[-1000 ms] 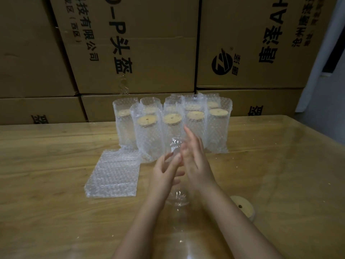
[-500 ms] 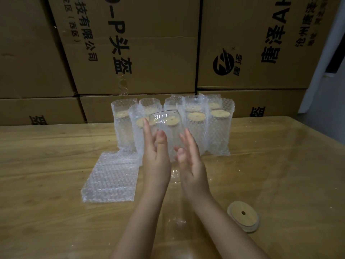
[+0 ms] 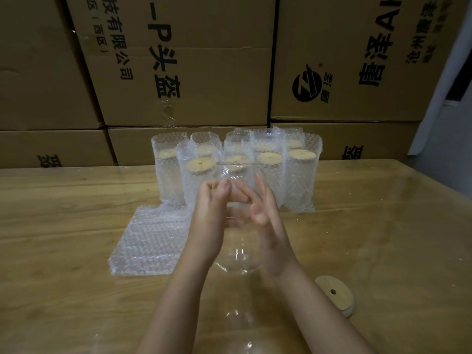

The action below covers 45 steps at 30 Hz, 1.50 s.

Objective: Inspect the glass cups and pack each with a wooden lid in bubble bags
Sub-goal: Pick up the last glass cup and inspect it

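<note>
- While held above the wooden desk (image 3: 76, 200), smooth clear glass cup (image 3: 237, 256) sits between both grips.
- left grip (image 3: 210, 221) curls round it; right grip (image 3: 268, 226) presses it, fingers straight.
- round holed wooden lid (image 3: 334, 293) flat on desk.

We held the glass cup (image 3: 237, 254) above the table (image 3: 383, 226), between our left hand (image 3: 209, 221) on its left side and our right hand (image 3: 268, 226) on its right side. Behind the cup, further back on the table, the packed cups (image 3: 298, 180) stood upright in two rows close together, each one inside its bag with a lid on top. The stack of flat bubble bags (image 3: 148, 241) lay on the table left of our hands, just before the left end of the packed group. One loose wooden lid (image 3: 334, 295) lay flat at the right, near our right forearm. Behind the table, cardboard boxes (image 3: 191, 60) were stacked.
</note>
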Each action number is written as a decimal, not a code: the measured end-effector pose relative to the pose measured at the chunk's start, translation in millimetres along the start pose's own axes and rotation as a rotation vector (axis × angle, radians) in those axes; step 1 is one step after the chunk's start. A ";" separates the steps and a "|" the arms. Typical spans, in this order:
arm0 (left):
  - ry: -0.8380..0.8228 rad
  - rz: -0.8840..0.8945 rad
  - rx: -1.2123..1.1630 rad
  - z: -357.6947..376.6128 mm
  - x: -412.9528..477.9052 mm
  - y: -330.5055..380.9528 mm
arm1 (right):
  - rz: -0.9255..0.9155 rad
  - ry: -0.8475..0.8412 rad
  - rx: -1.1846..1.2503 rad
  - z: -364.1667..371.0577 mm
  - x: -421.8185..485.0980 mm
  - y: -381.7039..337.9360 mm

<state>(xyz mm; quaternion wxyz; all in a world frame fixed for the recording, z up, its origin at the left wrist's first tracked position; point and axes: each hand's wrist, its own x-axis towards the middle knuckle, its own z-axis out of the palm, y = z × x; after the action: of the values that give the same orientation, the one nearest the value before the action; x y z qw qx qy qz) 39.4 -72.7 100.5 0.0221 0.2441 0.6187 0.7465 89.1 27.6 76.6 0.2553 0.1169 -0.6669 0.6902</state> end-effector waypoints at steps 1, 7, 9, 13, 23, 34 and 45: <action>-0.074 -0.059 0.007 0.6 0.0 -0.7 | 0.031 0.007 0.043 -4.6 1.3 -1.0; -0.301 -0.338 -0.073 6.0 -3.9 0.9 | 0.157 0.063 0.152 -20.4 10.0 -6.2; -0.203 -0.280 0.016 14.0 -4.3 -0.9 | 0.128 0.099 0.105 -27.2 13.0 -8.2; 0.016 -0.007 0.145 41.5 -15.1 -3.9 | -0.034 0.212 -0.032 -30.6 13.3 -14.2; -0.184 0.001 0.023 21.8 -11.1 3.6 | -0.028 0.151 0.070 -22.1 15.9 -30.2; 0.003 0.488 0.148 12.2 -19.2 2.1 | 0.607 -0.086 0.358 -15.7 14.2 -13.4; 0.053 0.968 0.472 -3.4 -8.3 -10.8 | 0.627 -0.089 0.251 -13.0 8.0 -19.1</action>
<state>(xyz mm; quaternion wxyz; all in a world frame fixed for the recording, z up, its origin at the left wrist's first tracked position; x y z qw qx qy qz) 42.4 -76.1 87.2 -0.3958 0.4806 0.5867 0.5178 94.4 41.5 95.9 -0.0151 -0.0333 -0.5909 0.8059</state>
